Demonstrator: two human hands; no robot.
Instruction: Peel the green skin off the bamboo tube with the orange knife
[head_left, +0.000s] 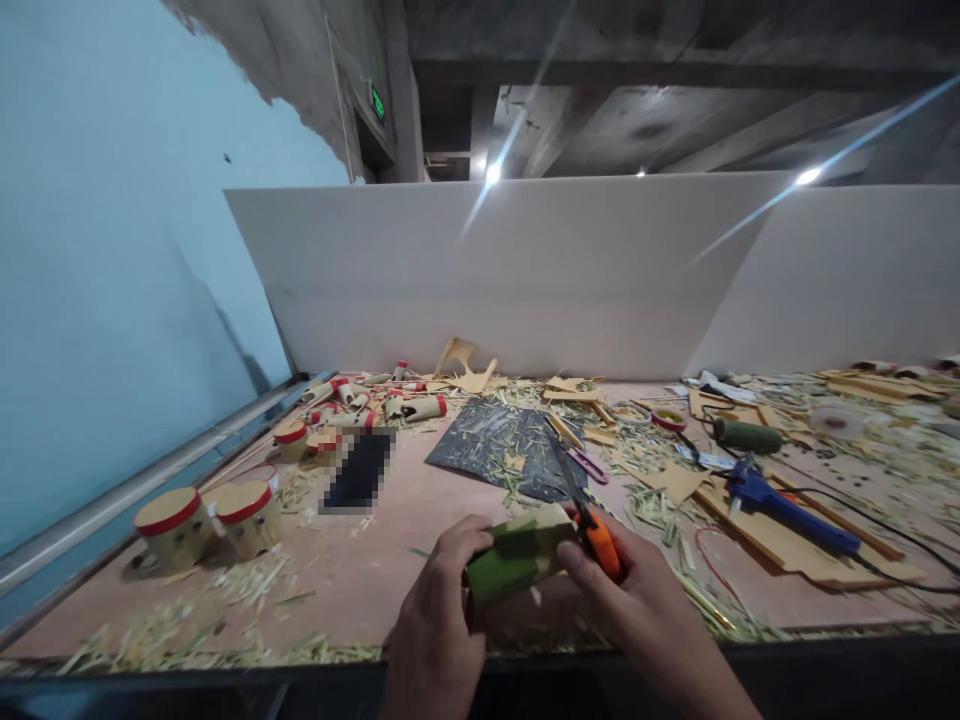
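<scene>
A person's two bare hands work a green bamboo section at the lower center of the frame, above a pinkish tabletop strewn with pale shavings. The left hand is closed around the near left end of the bamboo section, which lies tilted, its right end slightly higher. The right hand grips an orange-handled knife, blade pointing up and to the left, while its thumb presses near the bamboo's right end. Whether the blade touches the bamboo cannot be told.

Beyond the hands, at center, a dark cutting mat lies under scattered slivers, with a pink-purple cutter at its right edge. At right, a blue glue gun rests on a cut wooden board; behind it lie a dark green cylinder and a roll of clear tape. Two red-rimmed cylinders stand side by side at lower left, with smaller red-banded tubes clustered farther back. A pixelated dark rectangle sits near them. A white panel spans the back of the table, meeting a light-blue wall at left.
</scene>
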